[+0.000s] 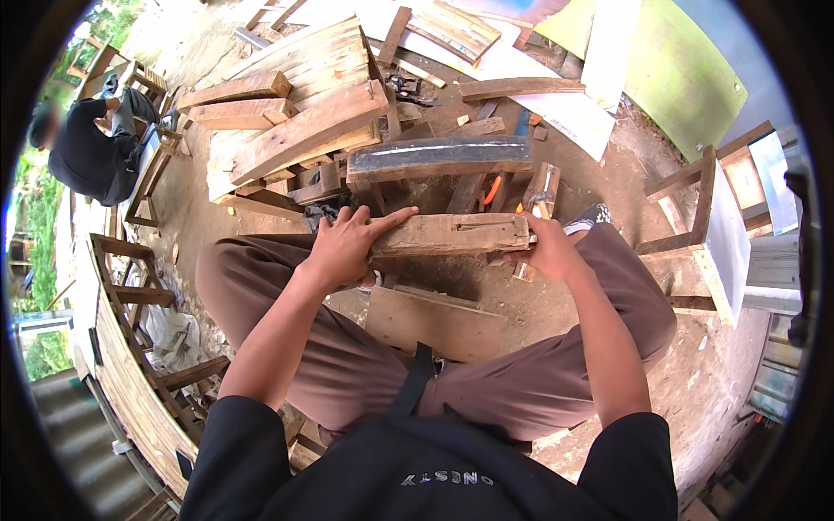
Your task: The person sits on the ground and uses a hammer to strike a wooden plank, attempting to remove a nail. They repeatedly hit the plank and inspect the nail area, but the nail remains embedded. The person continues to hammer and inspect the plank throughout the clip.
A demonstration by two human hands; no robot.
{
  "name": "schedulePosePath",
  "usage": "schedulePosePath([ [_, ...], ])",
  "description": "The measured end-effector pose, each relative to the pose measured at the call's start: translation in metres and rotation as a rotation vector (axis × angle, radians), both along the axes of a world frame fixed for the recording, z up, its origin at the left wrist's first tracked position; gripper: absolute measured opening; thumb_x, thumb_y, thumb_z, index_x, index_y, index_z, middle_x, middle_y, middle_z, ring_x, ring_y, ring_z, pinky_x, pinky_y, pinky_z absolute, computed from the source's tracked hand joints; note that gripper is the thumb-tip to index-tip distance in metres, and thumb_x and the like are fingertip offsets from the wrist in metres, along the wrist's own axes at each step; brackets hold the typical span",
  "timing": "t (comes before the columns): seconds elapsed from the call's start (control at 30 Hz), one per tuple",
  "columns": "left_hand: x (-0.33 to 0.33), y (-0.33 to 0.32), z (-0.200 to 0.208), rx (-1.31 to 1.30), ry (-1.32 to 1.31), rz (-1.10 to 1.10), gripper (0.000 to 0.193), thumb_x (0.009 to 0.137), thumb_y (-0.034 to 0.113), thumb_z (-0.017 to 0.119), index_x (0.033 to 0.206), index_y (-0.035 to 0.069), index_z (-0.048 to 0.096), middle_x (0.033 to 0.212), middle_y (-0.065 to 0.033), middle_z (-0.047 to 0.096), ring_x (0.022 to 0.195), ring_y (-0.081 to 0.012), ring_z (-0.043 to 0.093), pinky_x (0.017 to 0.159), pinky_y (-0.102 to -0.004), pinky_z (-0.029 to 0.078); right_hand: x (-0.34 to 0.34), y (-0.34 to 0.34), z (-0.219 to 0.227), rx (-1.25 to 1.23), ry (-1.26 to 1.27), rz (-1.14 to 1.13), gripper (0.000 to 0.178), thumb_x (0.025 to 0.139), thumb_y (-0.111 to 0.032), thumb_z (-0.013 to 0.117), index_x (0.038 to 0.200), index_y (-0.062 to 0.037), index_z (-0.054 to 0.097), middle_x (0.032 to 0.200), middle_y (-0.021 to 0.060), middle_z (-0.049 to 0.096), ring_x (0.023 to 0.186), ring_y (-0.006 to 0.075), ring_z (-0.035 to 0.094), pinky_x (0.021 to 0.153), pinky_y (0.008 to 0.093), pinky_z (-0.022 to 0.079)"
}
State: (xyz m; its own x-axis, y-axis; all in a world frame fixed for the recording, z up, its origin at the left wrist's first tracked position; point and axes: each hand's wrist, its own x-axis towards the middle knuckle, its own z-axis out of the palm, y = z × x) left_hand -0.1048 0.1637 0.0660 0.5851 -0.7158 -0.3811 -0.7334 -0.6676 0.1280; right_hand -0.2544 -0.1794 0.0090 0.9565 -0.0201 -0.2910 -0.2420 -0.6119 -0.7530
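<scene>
A short, thick block of rough brown wood (443, 234) is held level above my lap, with a narrow slot cut in its face near the right end. My left hand (346, 247) grips its left end, index finger stretched along the upper edge and the thumb hidden. Around the right end, my right hand (549, 245) is closed with the thumb on top. Just beyond the block stands a low wooden bench with a dark top (440, 156). Orange-handled tools (494, 190) lie on the ground past the block, near a metal tool (546, 187) on a small board.
Thick planks (304, 135) lie stacked on a slatted wooden surface ahead on the left. A person in dark clothes (91, 152) sits at the far left. Wooden frames stand on the left (130, 295) and right (695, 230). Light sheets (556, 117) lie at the back.
</scene>
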Motion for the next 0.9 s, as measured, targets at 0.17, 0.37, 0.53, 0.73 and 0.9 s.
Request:
schedulePosePath([
  [0.17,-0.004,0.0,-0.002,-0.017,-0.006,0.013,0.113,0.077,0.016,0.088,0.166,0.051,0.028,0.12,-0.0125,0.06,0.118,-0.0372,0.059,0.095,-0.0572,0.049,0.002,-0.001,0.0,-0.079,0.044,-0.006,0.062,0.077,-0.008,0.093,0.129,0.0015,0.061,0.113,0.0178,0.078,0.108,0.0333,0.076,0.092,0.0418,0.061],
  [0.37,-0.004,-0.008,-0.001,-0.019,0.01,-0.004,0.118,0.073,0.016,0.092,0.166,0.051,0.028,0.121,-0.0128,0.06,0.119,-0.0369,0.058,0.095,-0.0575,0.048,-0.005,-0.006,0.002,-0.001,-0.005,-0.015,0.067,0.077,-0.011,0.094,0.134,0.0004,0.062,0.121,0.0181,0.076,0.114,0.0347,0.073,0.096,0.0418,0.059],
  [0.53,-0.007,-0.011,-0.001,0.004,-0.015,-0.016,0.12,0.073,0.014,0.092,0.166,0.051,0.027,0.12,-0.0118,0.061,0.118,-0.0355,0.058,0.094,-0.0543,0.047,-0.006,-0.008,-0.001,-0.063,-0.069,0.002,0.058,0.079,-0.011,0.093,0.128,0.0007,0.064,0.113,0.0176,0.078,0.105,0.0313,0.076,0.092,0.0398,0.059],
  [0.73,-0.004,-0.009,-0.009,0.013,-0.014,-0.036,0.138,0.063,0.006,0.095,0.166,0.055,0.018,0.128,-0.0132,0.062,0.12,-0.0357,0.06,0.095,-0.0555,0.052,-0.008,-0.009,0.001,-0.058,-0.026,0.004,0.059,0.08,-0.014,0.093,0.129,0.0004,0.064,0.115,0.0187,0.077,0.11,0.0353,0.073,0.095,0.0411,0.057],
  [0.9,-0.003,-0.009,-0.008,0.027,-0.004,-0.048,0.135,0.067,0.013,0.095,0.167,0.055,0.014,0.128,-0.0142,0.062,0.121,-0.0362,0.059,0.097,-0.0571,0.05,-0.008,-0.009,0.003,-0.057,-0.051,0.002,0.06,0.08,-0.017,0.093,0.129,0.0002,0.064,0.114,0.0193,0.077,0.11,0.0376,0.072,0.095,0.0421,0.057],
])
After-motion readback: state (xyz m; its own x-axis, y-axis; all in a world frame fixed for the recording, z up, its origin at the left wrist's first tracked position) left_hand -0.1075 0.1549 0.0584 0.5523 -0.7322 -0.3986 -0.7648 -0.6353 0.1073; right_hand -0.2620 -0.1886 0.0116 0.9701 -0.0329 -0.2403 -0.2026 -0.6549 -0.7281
